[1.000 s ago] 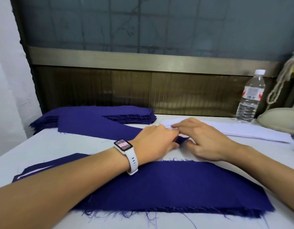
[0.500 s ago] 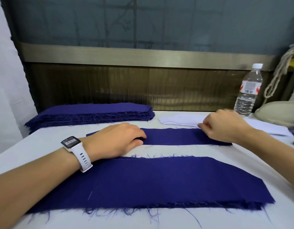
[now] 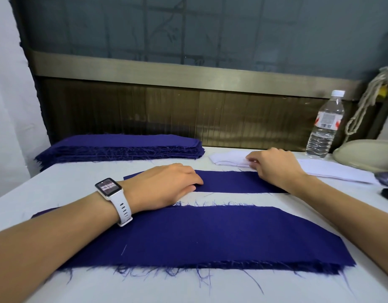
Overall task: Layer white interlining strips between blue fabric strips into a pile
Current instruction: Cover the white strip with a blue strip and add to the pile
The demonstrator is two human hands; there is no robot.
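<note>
A single narrow blue strip (image 3: 230,181) lies across the middle of the white table (image 3: 145,287). My left hand (image 3: 167,185), with a white watch on the wrist, rests flat on its left end. My right hand (image 3: 274,165) sits at the strip's right end, and its bent fingertips touch the stack of white interlining strips (image 3: 228,159) just behind. Whether they pinch a strip is unclear. A wide, frayed blue pile (image 3: 232,237) lies nearest to me, partly under my left forearm.
A thick stack of blue strips (image 3: 123,147) sits at the back left. More white interlining (image 3: 335,172) extends to the right. A water bottle (image 3: 326,127), a beige rounded object (image 3: 367,154) and a dark object (image 3: 387,182) stand at the right edge. A panelled wall closes the back.
The blue strip was drawn from the back stack and laid flat mid-table. My left hand stayed on its left end. My right hand left its right end and reached back to the white stack.
</note>
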